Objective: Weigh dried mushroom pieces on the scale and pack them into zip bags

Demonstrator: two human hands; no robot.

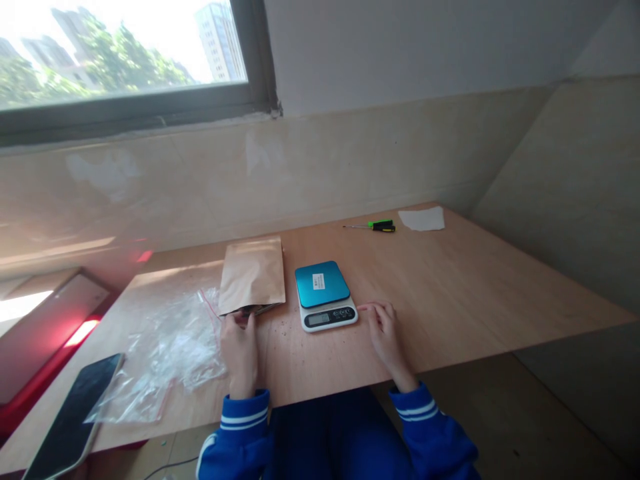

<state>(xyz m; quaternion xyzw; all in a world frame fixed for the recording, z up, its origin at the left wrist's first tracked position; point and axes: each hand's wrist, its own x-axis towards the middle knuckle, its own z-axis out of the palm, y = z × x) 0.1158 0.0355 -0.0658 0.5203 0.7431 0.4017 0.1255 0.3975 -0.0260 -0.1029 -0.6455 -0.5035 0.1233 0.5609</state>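
A kraft paper bag (253, 272) lies flat on the table with its mouth towards me. My left hand (240, 343) is at that mouth, fingers curled and partly inside, and what they grip is hidden. Something dark shows in the opening. To the right of the bag sits a kitchen scale (327, 297) with a blue top plate, a white body and a small display; its plate bears only a white label. My right hand (385, 330) rests on the table beside the scale, holding nothing. Its index finger stretches to the scale's right front corner.
Crumpled clear plastic bags (180, 350) lie left of the paper bag, partly over a phone (75, 417) at the table's left edge. Two screwdrivers (383, 226) and a white paper piece (423, 219) are at the back. Small crumbs dot the wooden table (465, 287).
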